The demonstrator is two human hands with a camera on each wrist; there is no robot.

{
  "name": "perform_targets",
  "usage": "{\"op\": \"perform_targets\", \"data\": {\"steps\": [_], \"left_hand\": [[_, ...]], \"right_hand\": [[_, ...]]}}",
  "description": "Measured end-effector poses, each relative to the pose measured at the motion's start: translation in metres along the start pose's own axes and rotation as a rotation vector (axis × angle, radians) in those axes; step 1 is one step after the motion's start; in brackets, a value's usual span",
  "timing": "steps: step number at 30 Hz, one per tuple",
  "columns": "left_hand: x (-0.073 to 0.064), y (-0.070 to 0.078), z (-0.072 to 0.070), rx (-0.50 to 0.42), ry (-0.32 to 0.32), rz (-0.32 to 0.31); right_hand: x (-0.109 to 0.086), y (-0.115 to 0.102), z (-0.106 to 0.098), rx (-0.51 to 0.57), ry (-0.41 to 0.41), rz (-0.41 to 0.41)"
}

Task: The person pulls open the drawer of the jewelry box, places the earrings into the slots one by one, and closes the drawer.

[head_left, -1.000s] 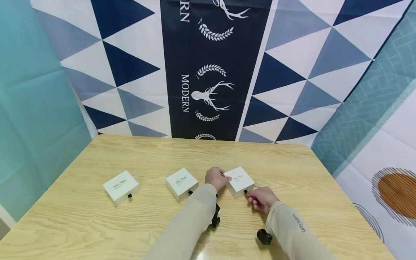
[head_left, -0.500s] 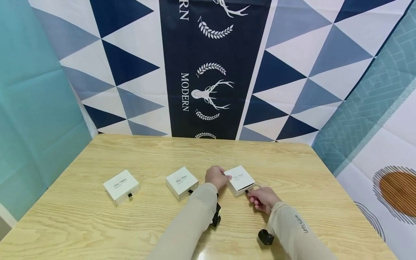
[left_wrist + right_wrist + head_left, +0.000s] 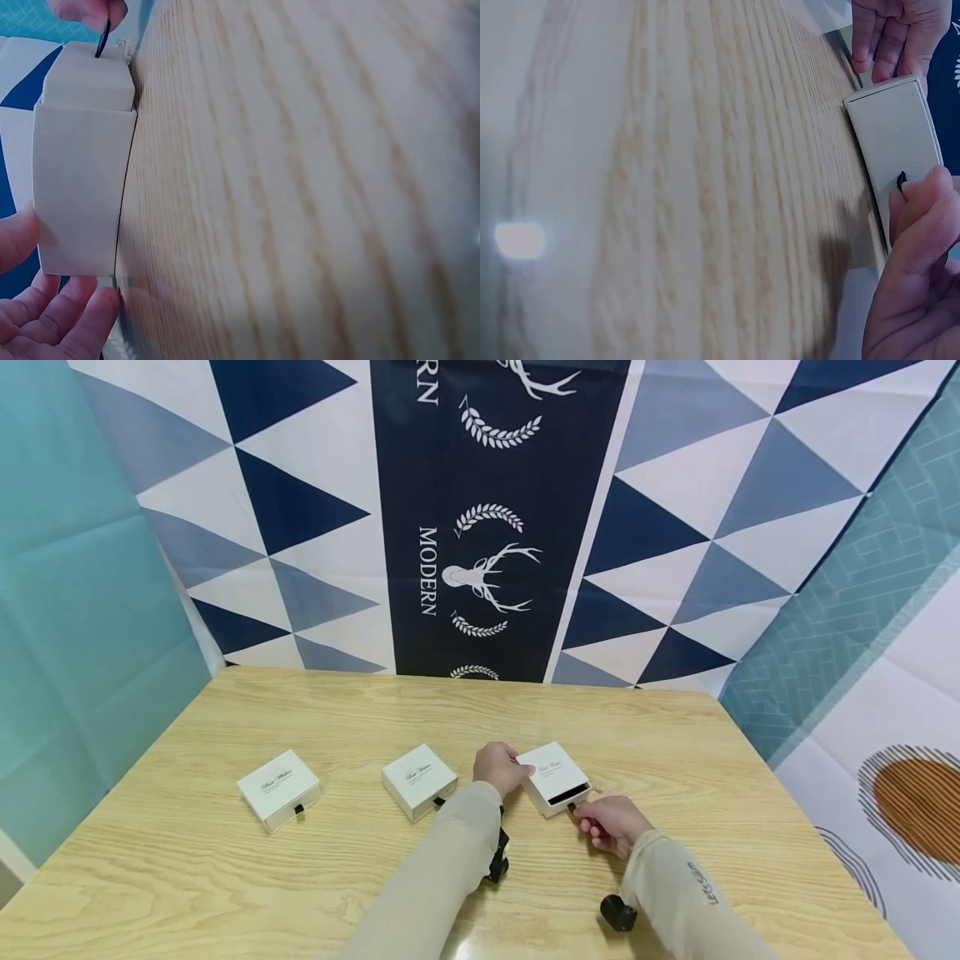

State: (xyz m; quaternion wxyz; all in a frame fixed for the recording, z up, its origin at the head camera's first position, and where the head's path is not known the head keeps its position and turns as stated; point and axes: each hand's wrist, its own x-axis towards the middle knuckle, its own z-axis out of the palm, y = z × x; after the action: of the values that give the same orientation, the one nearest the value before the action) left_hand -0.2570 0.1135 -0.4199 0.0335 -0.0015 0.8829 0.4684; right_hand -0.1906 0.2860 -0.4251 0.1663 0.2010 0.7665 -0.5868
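A white drawer-style gift box point(image 3: 549, 767) with dark lettering lies on the right part of the table. Its inner drawer point(image 3: 86, 79) stands partly out of the sleeve, and a dark strip shows inside. My left hand point(image 3: 498, 768) grips the sleeve from its far left end, thumb on top and fingers at the back. In the right wrist view, my right hand point(image 3: 922, 262) pinches the small black ribbon tab point(image 3: 901, 181) on the drawer's front. A thin, shiny chain-like item point(image 3: 597, 789) lies against the box's right side; its kind is unclear.
Two more white boxes with black tabs lie shut on the wooden table point(image 3: 337, 877): one in the middle point(image 3: 418, 781), partly behind my left sleeve, and one at the left point(image 3: 279, 789). A patterned cloth point(image 3: 480, 527) hangs along the table's back edge.
The drawer has slid out of the sleeve toward me, and a dark gap has opened at its front. My right hand has moved slightly back with the tab; my left hand stays put.
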Motion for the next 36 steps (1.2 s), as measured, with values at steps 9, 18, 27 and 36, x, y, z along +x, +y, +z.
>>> {"op": "perform_targets", "data": {"steps": [9, 18, 27, 36], "left_hand": [[0.001, -0.001, 0.001, 0.006, -0.004, 0.002], [-0.001, 0.0, 0.0, 0.019, -0.003, 0.013], [0.0, 0.003, -0.001, 0.024, -0.022, -0.012], [0.001, 0.005, -0.007, 0.044, -0.069, -0.026]], "right_hand": [[-0.006, 0.002, -0.002, 0.004, -0.005, -0.005], [-0.008, 0.005, -0.004, 0.0, -0.019, -0.017], [-0.012, 0.006, -0.007, -0.002, -0.026, -0.023], [-0.014, 0.009, -0.012, -0.015, -0.047, -0.029]]}}
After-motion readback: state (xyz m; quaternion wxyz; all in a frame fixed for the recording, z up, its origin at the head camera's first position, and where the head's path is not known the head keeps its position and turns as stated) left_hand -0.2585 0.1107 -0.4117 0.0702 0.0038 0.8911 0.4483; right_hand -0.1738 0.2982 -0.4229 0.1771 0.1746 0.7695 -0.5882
